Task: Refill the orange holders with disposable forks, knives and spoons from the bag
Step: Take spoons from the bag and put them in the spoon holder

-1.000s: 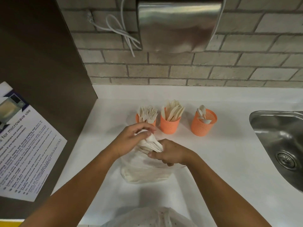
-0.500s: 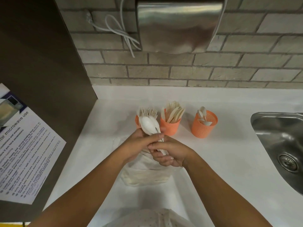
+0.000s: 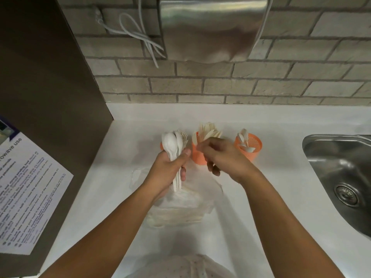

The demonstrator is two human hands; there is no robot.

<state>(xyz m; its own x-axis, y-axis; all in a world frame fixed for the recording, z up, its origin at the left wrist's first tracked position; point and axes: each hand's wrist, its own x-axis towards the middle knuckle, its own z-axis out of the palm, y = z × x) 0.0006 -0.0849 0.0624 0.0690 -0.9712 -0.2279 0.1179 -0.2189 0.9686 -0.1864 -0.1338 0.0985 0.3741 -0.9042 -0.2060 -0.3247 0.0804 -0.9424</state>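
Observation:
My left hand (image 3: 166, 173) grips a bundle of white plastic spoons (image 3: 170, 144) by the handles, bowls up, above the clear plastic bag (image 3: 180, 209) that lies on the white counter (image 3: 271, 197). The bundle hides most of the left orange holder (image 3: 162, 146), which has forks in it. My right hand (image 3: 226, 159) hovers blurred in front of the middle orange holder (image 3: 197, 158), which is full of knives. Its fingers are curled, and whether they pinch anything is unclear. The right orange holder (image 3: 250, 147) contains a few spoons.
A steel sink (image 3: 341, 173) is set into the counter at the right. A steel dispenser (image 3: 212, 27) and a looped white cable (image 3: 138, 37) hang on the brick wall. A brown panel with a printed microwave notice (image 3: 30, 187) stands at the left.
My left hand pulled a bundle of spoons out of the bag and raised it toward the left holder. My right hand let go of the handles and moved right, toward the middle holder.

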